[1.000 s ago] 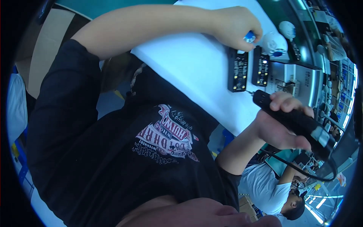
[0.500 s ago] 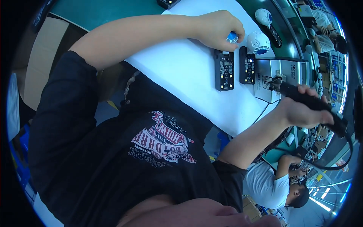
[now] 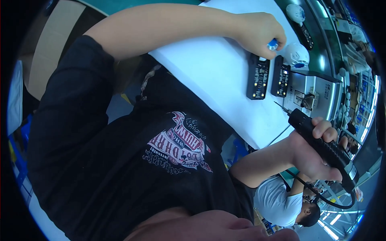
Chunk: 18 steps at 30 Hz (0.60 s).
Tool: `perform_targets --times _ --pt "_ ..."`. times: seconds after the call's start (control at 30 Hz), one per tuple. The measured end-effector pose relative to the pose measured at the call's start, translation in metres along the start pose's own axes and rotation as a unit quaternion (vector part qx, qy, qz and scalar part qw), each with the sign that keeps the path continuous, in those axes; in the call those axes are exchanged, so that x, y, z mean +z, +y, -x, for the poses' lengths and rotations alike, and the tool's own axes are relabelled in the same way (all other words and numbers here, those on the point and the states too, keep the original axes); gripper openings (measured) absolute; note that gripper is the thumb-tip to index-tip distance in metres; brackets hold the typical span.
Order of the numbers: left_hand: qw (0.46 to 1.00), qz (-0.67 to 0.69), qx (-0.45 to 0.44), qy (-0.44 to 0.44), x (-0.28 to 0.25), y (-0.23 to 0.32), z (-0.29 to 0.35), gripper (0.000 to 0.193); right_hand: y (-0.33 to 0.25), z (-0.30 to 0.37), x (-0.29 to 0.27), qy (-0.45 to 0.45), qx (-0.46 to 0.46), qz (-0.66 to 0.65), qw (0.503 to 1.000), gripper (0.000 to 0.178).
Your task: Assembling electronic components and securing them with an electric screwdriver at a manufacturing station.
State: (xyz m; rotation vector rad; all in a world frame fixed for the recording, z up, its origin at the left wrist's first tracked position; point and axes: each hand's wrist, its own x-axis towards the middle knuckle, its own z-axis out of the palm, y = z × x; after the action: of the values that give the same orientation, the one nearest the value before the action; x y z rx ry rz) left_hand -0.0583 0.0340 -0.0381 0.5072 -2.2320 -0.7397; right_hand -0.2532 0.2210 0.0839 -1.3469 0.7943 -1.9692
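Observation:
My left hand [image 3: 260, 34] is closed around a round white part with a blue face [image 3: 273, 44], mostly hidden by the fingers. Just below it lies a black panel with a circuit board [image 3: 258, 80] on the white sheet; the round part seems to join its end. In my right hand [image 3: 309, 154] is a black corded electric screwdriver [image 3: 311, 128]. Its thin bit points up and left, apart from the boards; whether a screw sits on the tip I cannot tell. A second circuit-board panel [image 3: 280, 78] with a white ball-shaped head [image 3: 296, 55] lies alongside.
A grey box-shaped screw feeder [image 3: 325, 94] stands right of the panels. Farther back is another white ball-headed unit [image 3: 296, 14] on the green bench. The white sheet [image 3: 213, 64] covers the near worktop. A person in a white shirt [image 3: 279, 201] sits to the right.
The screwdriver bit has come away from the screw feeder, moving left and down toward the panels. My view has shifted slightly, and my left hand keeps hold of the round part.

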Motion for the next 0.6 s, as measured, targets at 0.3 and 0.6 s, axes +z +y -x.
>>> perform_targets --times 0.3,0.6 --pt "1.0 -0.023 0.008 -0.007 0.0 -0.005 0.0 0.023 0.028 0.025 0.011 -0.051 0.033 -0.03 0.998 0.092" --pt "0.999 -0.043 0.002 -0.012 0.002 -0.005 -0.002 0.025 0.034 0.034 0.02 -0.072 0.021 0.005 0.997 0.093"
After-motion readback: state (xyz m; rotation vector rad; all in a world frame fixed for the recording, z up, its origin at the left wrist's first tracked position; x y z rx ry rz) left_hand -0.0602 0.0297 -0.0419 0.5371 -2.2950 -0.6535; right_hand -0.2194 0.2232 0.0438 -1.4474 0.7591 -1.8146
